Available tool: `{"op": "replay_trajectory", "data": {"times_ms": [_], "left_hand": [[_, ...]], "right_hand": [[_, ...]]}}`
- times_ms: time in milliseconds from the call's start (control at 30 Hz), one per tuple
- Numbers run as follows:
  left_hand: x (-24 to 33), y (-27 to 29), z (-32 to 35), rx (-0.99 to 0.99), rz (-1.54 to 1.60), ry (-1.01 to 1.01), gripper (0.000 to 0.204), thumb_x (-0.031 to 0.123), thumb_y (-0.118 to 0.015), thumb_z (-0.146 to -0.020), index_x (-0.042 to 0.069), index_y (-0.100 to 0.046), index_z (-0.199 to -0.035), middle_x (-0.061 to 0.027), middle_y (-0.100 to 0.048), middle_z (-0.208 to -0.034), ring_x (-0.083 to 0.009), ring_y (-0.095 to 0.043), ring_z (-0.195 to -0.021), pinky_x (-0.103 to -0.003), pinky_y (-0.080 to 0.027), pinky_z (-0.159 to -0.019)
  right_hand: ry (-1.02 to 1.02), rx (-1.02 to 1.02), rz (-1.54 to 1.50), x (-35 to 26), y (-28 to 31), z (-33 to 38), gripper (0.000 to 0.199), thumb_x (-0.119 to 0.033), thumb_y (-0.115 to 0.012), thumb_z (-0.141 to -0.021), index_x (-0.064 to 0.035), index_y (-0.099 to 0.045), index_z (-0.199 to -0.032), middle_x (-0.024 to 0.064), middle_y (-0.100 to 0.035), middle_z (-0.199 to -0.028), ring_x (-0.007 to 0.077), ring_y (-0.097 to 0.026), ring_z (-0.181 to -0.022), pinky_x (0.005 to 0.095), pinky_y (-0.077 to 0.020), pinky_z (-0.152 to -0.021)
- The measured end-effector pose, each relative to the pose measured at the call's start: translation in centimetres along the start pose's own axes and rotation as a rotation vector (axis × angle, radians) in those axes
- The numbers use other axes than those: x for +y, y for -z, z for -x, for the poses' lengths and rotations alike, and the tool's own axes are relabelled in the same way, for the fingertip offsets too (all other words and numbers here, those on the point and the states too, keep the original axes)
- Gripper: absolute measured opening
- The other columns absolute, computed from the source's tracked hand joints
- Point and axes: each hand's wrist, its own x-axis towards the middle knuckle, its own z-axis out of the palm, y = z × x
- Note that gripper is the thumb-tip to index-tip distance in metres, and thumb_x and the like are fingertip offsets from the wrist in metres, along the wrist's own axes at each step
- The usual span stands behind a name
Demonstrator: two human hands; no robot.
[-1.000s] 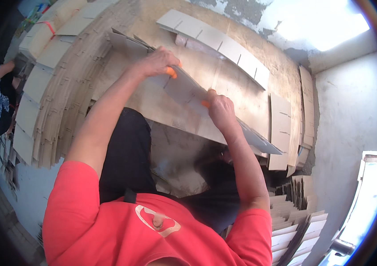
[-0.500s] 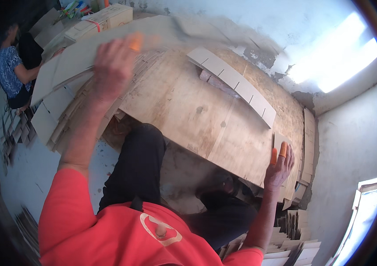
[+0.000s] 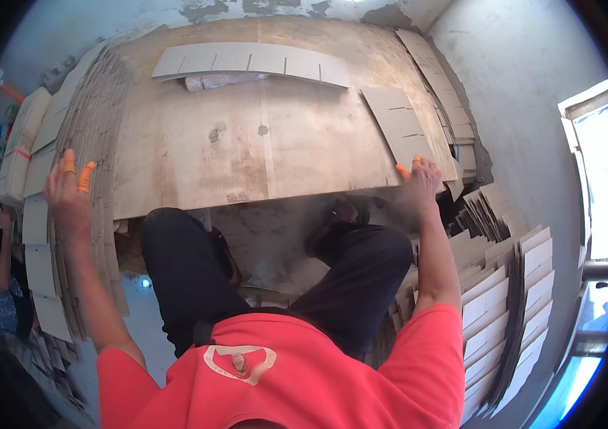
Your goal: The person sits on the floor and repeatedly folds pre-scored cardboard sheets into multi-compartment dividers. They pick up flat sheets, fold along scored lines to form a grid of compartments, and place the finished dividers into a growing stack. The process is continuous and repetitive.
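Reaching to both ends of a plywood bench (image 3: 304,143), a seated worker in a red shirt (image 3: 289,372) has the hands set wide apart. The right hand (image 3: 422,177), its fingers partly bent, meets the near end of a slotted cardboard panel (image 3: 398,121) lying flat at the bench's right front; whether it pinches or merely rests there cannot be told. The left hand (image 3: 68,196) is loosely spread, with nothing seen in its hold, at a layered row of cardboard strips (image 3: 93,121) along the left side; contact is unclear. Orange finger covers (image 3: 69,161) show on both hands.

Good handling would likely mean separating a single sheet at its edge, taking it by thumb and fingertips, and keeping the thin board level so the slots do not bend or snag.

The panel's near end sits close to the bench's front lip, so a careless push could tip it over. Open plywood between panel and row leaves room for a sideways sweep, bounded at the back by a long slotted strip (image 3: 268,61) propped on a wrapped bundle (image 3: 211,80). Dark-trousered knees (image 3: 196,279) crowd the front edge; stacked cardboard pieces (image 3: 486,322) hem in the right elbow.
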Motion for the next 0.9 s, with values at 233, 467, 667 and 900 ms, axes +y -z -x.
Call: {"op": "replay_trajectory", "data": {"times_ms": [233,467,667,900], "left_hand": [[8.7,-2.1,-1.4,-0.054,0.314,-0.177,0.041,0.021,-0.074,-0.078,0.001,-0.065,-0.113,-0.0133,-0.066,-0.105,-0.0272,-0.06,-0.102,-0.04,-0.044,-0.091],[13.4,-4.4,-2.6,-0.176,0.614,-0.212,0.037,0.015,-0.076,-0.074,-0.001,-0.065,-0.105,-0.0132,-0.067,-0.101,-0.0279,-0.061,-0.093,-0.038,-0.045,-0.082],[18.8,-6.5,-4.6,-0.205,0.786,-0.223,0.037,0.016,-0.077,-0.072,0.001,-0.065,-0.105,-0.0111,-0.069,-0.094,-0.0268,-0.062,-0.087,-0.038,-0.045,-0.08],[26.6,-11.2,-11.0,-0.339,0.922,-0.173,0.045,0.029,-0.075,-0.077,0.001,-0.064,-0.111,-0.0134,-0.067,-0.103,-0.0292,-0.06,-0.096,-0.038,-0.045,-0.086]], "right_hand": [[0.015,-0.338,-0.015,0.9,-2.2,-0.5,0.058,-0.054,-0.062,-0.082,0.0028,-0.065,-0.095,0.0193,-0.065,-0.1,0.0352,-0.06,-0.102,0.0536,-0.0449,-0.084],[0.247,-0.272,-0.048,5.2,-4.8,-2.7,0.026,-0.025,-0.064,-0.084,-0.0008,-0.066,-0.073,0.0217,-0.065,-0.079,0.0393,-0.064,-0.077,0.0468,-0.0516,-0.071],[0.08,-0.089,-0.188,4.6,-1.9,-1.9,0.033,-0.027,-0.072,-0.08,-0.0022,-0.052,-0.072,0.0194,-0.061,-0.071,0.0395,-0.061,-0.072,0.0482,-0.0463,-0.064],[-0.113,-0.033,-0.137,3.0,2.9,-3.3,0.035,-0.036,-0.067,-0.085,-0.0039,-0.055,-0.075,0.0197,-0.062,-0.073,0.0401,-0.061,-0.075,0.0488,-0.0465,-0.063]]}}
